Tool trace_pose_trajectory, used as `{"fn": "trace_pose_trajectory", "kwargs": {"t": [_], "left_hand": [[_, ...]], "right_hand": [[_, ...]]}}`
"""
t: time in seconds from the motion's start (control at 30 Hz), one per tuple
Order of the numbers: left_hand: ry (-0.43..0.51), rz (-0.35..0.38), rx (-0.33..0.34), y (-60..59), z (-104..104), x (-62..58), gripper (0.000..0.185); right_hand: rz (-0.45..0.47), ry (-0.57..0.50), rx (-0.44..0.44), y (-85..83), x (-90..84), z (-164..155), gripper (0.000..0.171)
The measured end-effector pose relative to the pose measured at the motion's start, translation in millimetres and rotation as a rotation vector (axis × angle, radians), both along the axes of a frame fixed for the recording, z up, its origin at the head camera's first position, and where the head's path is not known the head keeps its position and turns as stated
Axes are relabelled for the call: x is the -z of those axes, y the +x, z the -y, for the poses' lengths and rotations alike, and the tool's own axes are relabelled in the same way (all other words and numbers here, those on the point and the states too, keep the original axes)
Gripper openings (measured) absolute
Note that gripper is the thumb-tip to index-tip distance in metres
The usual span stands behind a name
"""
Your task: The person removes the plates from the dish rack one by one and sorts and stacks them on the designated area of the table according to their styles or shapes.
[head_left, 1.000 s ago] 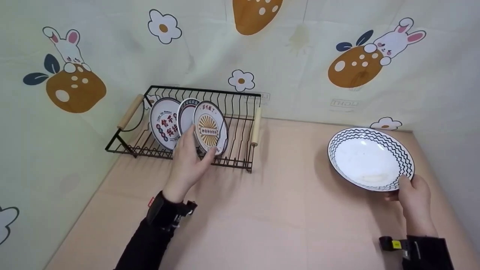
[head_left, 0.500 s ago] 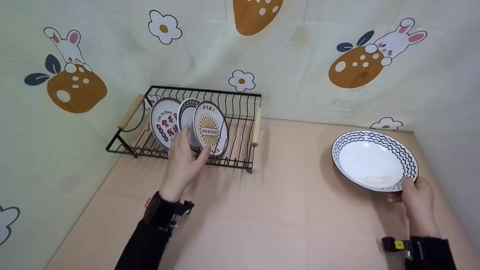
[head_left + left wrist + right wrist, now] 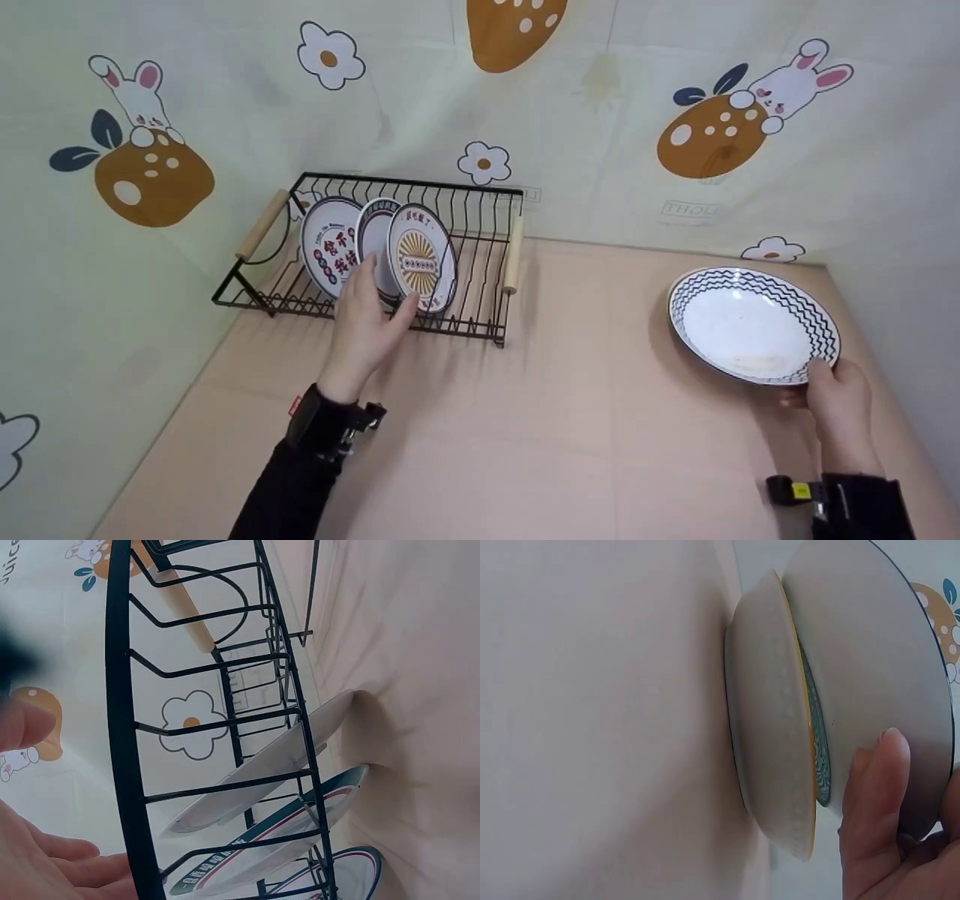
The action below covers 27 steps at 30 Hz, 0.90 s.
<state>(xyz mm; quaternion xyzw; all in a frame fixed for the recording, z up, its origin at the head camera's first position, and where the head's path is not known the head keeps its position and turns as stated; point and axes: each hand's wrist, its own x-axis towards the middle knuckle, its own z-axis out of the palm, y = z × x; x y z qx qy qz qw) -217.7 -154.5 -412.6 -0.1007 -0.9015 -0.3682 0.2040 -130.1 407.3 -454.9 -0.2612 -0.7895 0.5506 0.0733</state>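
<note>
Since a second ago the left hand (image 3: 365, 322) has drawn back slightly from the plates, and the bowl (image 3: 752, 325) has sunk lower at four o'clock. The right hand (image 3: 835, 396) pinches the bowl's near rim, above a second bowl (image 3: 772, 757) on the table (image 3: 540, 435). Left fingers, loosely spread, hover before three plates (image 3: 420, 256) standing in the rack (image 3: 480, 225) at eleven o'clock.

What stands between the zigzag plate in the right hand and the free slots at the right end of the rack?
Nothing visible: bare table lies between the zigzag plate and the rack. The left hand sits by the racked plates, left of those slots.
</note>
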Motion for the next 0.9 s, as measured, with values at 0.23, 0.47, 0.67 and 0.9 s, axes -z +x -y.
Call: {"fn": "trace_pose_trajectory", "kwargs": {"t": [0.23,0.47,0.67,0.9], "left_hand": [[-0.008,0.023,-0.001,-0.8,1,-0.3,0.083],[-0.018,0.026,0.002,-5.2,2,0.2,0.082],[-0.013,0.027,-0.007,-9.8,2,0.7,0.082],[-0.012,0.05,-0.019,-11.7,4,1.5,0.083]], "right_hand": [[0.009,-0.026,0.027,-0.2,2.7,-4,0.029],[0.038,-0.001,0.011,-0.5,4.2,-7,0.031],[0.057,0.004,0.013,-2.3,4.8,-10,0.035],[0.089,0.018,-0.015,-4.5,5.9,-14,0.039]]}}
